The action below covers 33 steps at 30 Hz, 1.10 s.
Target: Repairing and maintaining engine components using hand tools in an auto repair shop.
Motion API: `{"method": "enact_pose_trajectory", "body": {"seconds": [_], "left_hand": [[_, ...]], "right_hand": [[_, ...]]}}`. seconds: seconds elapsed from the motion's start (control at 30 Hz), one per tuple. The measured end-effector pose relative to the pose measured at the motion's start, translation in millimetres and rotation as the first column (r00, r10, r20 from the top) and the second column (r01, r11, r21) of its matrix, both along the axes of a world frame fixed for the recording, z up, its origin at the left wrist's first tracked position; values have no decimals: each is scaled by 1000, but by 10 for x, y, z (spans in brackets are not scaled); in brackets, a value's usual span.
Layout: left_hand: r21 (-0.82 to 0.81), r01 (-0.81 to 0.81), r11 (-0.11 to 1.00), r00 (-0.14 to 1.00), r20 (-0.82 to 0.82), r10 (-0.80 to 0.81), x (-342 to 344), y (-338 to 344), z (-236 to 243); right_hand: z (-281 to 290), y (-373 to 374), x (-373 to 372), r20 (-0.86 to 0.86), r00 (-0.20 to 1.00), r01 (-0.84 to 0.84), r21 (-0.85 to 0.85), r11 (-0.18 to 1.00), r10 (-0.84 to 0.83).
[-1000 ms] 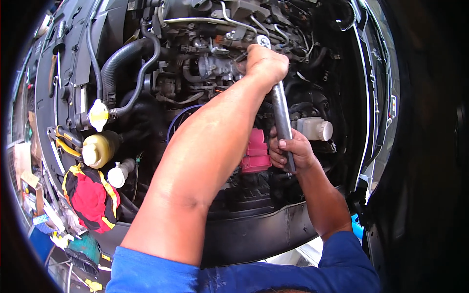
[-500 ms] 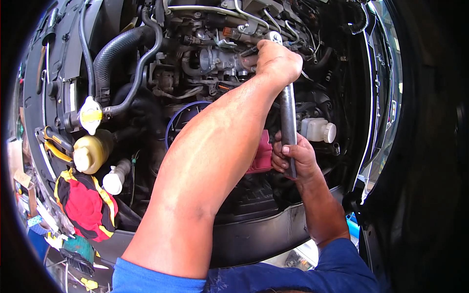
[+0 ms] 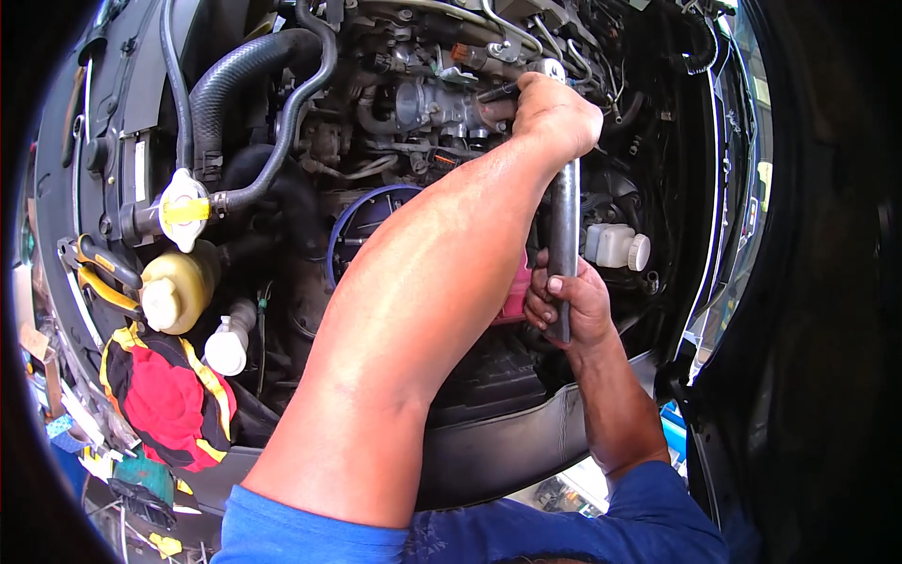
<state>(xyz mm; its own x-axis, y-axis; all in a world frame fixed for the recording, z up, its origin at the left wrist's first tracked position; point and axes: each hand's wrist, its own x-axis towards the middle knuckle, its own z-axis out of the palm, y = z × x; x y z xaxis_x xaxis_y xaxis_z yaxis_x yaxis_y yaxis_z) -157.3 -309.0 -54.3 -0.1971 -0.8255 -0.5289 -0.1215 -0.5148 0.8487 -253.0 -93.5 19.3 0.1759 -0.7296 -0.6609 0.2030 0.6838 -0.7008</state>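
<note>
A long ratchet wrench [image 3: 564,221] with a round metal handle lies across the right part of the engine bay, its head at the far end over the engine. My left hand [image 3: 556,115] is closed round the tool just below that head, and my left forearm crosses the middle of the bay. Lower down, my right hand [image 3: 575,299] wraps the near end of the handle, thumb on top. What the head sits on is hidden by the left hand. A pink-red part [image 3: 513,293] shows beside my right hand, partly behind the left forearm.
Right of the handle sits a white reservoir [image 3: 613,246]. Black hoses [image 3: 235,89] and a metal radiator cap [image 3: 185,209] lie on the left. Yellow-handled pliers [image 3: 111,289] and a red-and-black cloth item [image 3: 167,399] rest along the left edge.
The view has shifted slightly, so the engine and the wrench head appear further right. Both hands keep their places on the wrench.
</note>
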Motion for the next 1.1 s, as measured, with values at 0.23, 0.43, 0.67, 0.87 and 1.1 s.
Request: {"method": "enact_pose_trajectory", "body": {"seconds": [0.23,0.43,0.67,0.87,1.1], "left_hand": [[-78,75,994,997,42,-72,79,18,18],[199,-90,976,972,-197,129,252,110,197],[119,-316,941,922,-195,334,329,304,260],[74,-358,931,929,-76,363,304,369,250],[130,-291,948,949,-91,303,267,251,385]], "right_hand": [[-10,32,112,15,999,40,8,999,-41],[-38,66,156,103,991,83,9,997,-83],[177,-136,-133,-430,886,-191,10,982,177],[503,-557,-592,-983,151,-678,-28,735,103],[317,-414,-482,-722,644,-492,-140,859,252]]}}
